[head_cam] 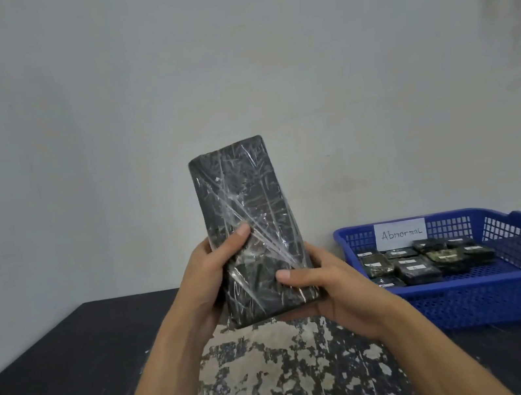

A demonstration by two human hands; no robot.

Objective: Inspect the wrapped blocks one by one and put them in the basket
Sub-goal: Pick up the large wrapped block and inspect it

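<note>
Wrapped block (248, 213) gripped by left hand (203, 276), right hand (337, 291); blue basket (475, 295) holding smaller blocks (416, 269) at right

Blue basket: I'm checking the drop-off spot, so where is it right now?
In the head view the blue basket sits on the dark table at the right, near the wall, just right of the right hand holding the wrapped block.

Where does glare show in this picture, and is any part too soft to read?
Head view: white glare streaks cross the film of the wrapped block, held by the left hand and right hand; head view: the small blocks in the blue basket look soft, their labels unreadable, yet the sign reads Abnormal; head view: light is soft, no hard shadows on the wall.
</note>
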